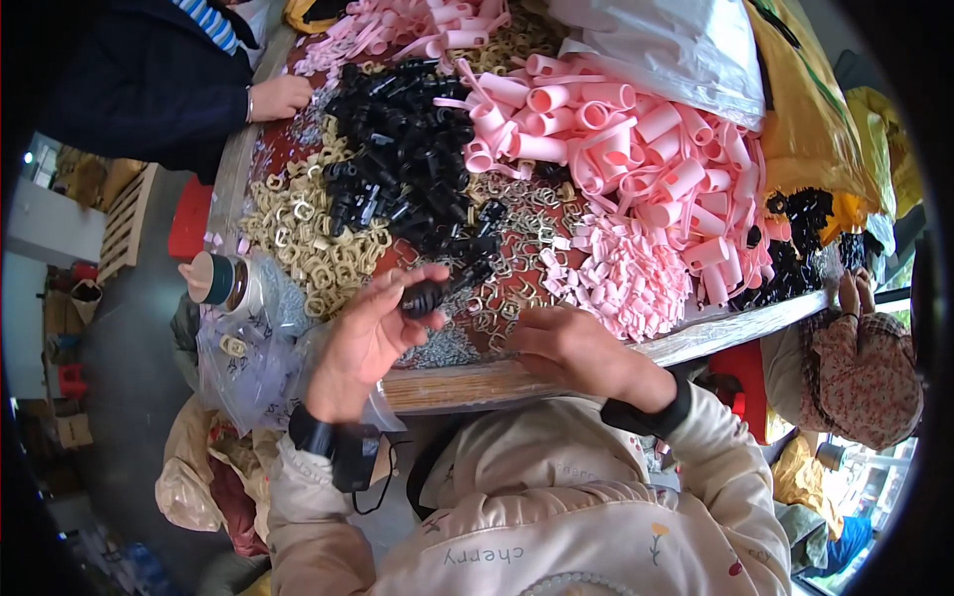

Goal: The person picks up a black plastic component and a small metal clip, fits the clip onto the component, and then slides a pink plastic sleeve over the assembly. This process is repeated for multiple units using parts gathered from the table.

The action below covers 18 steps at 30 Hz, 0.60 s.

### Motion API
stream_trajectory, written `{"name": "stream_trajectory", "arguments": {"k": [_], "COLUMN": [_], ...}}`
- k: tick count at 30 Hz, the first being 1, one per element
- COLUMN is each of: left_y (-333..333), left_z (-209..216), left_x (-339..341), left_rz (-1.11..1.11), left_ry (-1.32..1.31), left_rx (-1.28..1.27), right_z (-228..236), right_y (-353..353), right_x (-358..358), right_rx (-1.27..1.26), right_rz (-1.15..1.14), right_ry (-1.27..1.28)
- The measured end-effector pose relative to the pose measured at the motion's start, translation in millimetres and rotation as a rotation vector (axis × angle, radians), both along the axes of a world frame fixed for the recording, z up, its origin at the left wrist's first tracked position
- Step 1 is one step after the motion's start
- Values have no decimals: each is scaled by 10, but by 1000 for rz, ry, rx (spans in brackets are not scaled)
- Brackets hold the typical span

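Observation:
My left hand (360, 343) is raised over the front edge of the table, palm turned up. Its fingers are curled round a ribbed black plastic piece (421, 300), whose exact kind I cannot tell. To the right, my right hand (574, 348) hovers just above the table edge, fingers bent together and pointing left; whatever is in them is hidden. Beyond both hands lie small metal rings (517, 260). A heap of black plastic parts (402, 164) rises behind my left hand. Small pink pieces (628, 278) are piled beyond my right hand.
Large pink tubular parts (636, 134) fill the far right under a white sack (676, 55). Beige ring pieces (318, 243) lie left. A jar (234, 283) and plastic bag (248, 372) stand at the left edge. Co-workers' hands show at far left (278, 97) and right (857, 293).

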<state>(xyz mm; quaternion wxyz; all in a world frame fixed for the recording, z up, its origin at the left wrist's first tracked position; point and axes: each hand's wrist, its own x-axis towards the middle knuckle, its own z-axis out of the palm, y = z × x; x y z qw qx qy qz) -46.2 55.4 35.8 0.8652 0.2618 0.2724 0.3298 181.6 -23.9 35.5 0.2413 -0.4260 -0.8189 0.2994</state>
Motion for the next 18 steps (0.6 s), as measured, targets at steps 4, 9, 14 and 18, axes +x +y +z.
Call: {"name": "stream_trajectory", "arguments": {"k": [4, 9, 14, 18], "left_y": [-161, -410, -465, -571], "left_z": [41, -114, -344, -376], "left_x": [-224, -256, -298, -158], "left_rz": [-64, 25, -72, 92], "left_ry": [222, 241, 220, 261], "left_rx": [-3, 32, -5, 193], "right_z": [-247, -371, -340, -121], "right_y": [234, 340, 365, 238], "right_x": [-400, -598, -600, -504], "right_rx": [133, 158, 165, -198], "right_rz": [6, -50, -68, -144], "right_ry": [-226, -548, -550, 60]}}
